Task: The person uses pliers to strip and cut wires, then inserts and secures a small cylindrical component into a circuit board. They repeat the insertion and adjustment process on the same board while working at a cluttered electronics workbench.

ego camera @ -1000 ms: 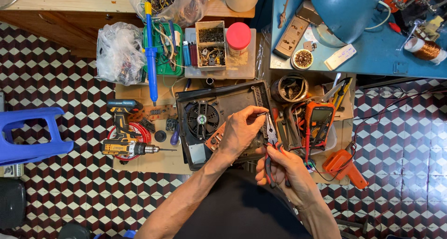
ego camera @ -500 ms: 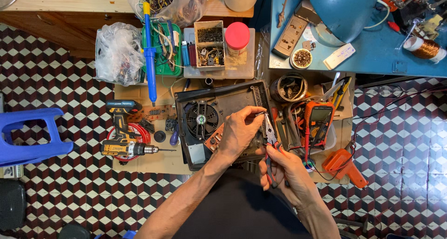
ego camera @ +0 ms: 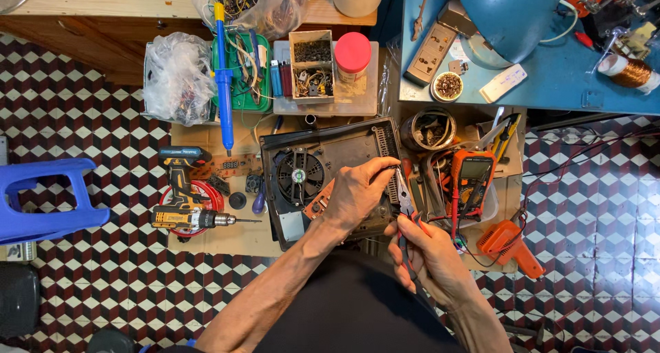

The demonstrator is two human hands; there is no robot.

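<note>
From the left edge of my view I see a blue plastic stool (ego camera: 41, 198) on the checkered floor, then a yellow cordless drill (ego camera: 184, 205) lying on a sheet of cardboard (ego camera: 227, 237) with its bit pointing right. Above it a blue soldering iron (ego camera: 223, 85) lies with its tip toward me, beside a clear plastic bag (ego camera: 177, 78).

In the middle sits the opened black appliance case (ego camera: 323, 181), a round fan (ego camera: 298, 176) showing in its left half. My left hand (ego camera: 357, 195) rests over the right half of the case, its grip closed: thumb and forefinger pinch something small at the case's right edge, too small for me to make out. Just right of that pinch are the pliers (ego camera: 404, 205), held in my right hand (ego camera: 433, 263), which is clenched around the handles. Their long axis runs nearly straight away from me, tips up at the left fingertips, handles down in the right palm. So the pinched part lies just above and left of the right hand, touching or nearly touching the plier tips; I cannot tell which. The left hand is the nearer one to the case.

Further right, an orange multimeter (ego camera: 473, 178) stands among wires, an orange tool (ego camera: 507, 246) lies below it, and a blue counter (ego camera: 543, 71) carries a blue lamp shade (ego camera: 512, 16).
</note>
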